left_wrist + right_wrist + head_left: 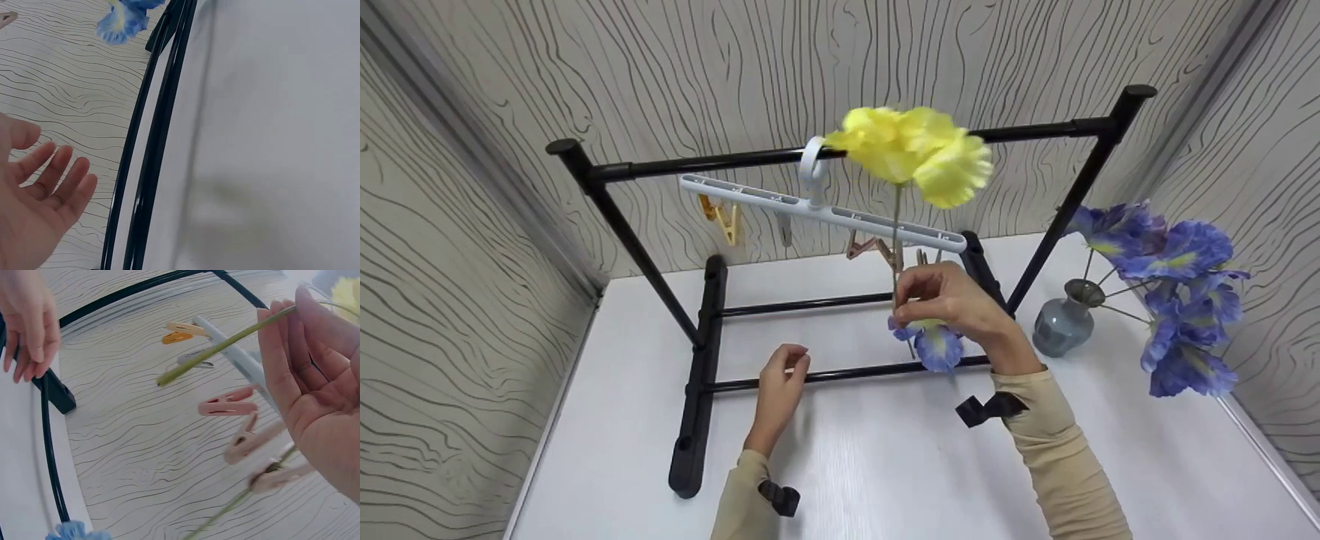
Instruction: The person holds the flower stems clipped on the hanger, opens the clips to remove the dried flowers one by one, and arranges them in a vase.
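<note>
My right hand (952, 300) pinches the thin stem of a yellow artificial flower (919, 154). The bloom is uppermost, in front of a pale hanger (780, 201); in the right wrist view the green stem (225, 344) extends past the fingertips. Clothespins hang from the hanger: yellow (185, 328), orange (176, 338), grey (195, 360), pink (228, 408) and beige (243, 441). A lower clothespin (281, 478) grips another green stem (219, 517). Below my right hand a blue flower (939, 349) hangs bloom down. My left hand (781, 382), holding nothing, hovers by the rack's lower front bar with relaxed fingers.
The black rack (701, 161) stands on a white table (870, 465), carrying the hanger on its top bar. At the right a grey-blue vase (1063, 328) holds several blue flowers (1185, 255) that lean outward. Wavy-patterned wall panels (697, 67) enclose the table.
</note>
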Demonstrator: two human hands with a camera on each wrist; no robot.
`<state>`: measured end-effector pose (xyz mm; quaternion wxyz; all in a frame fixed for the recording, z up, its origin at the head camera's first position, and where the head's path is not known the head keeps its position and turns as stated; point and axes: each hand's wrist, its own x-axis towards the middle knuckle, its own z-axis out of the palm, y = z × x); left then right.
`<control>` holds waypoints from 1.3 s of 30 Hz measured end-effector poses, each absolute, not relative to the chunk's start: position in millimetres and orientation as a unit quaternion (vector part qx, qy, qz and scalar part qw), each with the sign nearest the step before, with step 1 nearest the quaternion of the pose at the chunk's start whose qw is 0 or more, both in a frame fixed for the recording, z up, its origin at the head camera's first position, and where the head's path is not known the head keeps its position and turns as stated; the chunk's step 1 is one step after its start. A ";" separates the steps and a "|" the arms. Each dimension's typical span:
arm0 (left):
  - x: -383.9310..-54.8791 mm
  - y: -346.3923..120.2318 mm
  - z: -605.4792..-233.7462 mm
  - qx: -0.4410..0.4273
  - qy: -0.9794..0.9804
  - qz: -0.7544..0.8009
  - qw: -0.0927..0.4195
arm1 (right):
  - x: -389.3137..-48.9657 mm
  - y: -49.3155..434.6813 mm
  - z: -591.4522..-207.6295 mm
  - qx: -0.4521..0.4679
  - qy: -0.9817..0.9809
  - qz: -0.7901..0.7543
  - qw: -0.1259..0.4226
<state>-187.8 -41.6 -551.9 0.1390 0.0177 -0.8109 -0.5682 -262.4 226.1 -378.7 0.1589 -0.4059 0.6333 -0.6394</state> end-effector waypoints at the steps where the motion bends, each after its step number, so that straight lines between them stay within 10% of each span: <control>1: -187.8 -41.9 -553.2 0.018 -0.813 -0.566 0.139 | -262.5 229.1 -378.5 -0.410 0.624 -0.649 0.147; 39: -179.3 -40.1 -581.4 0.038 -0.818 -0.570 0.071 | -272.0 322.8 -400.6 -0.103 0.529 -0.772 -0.337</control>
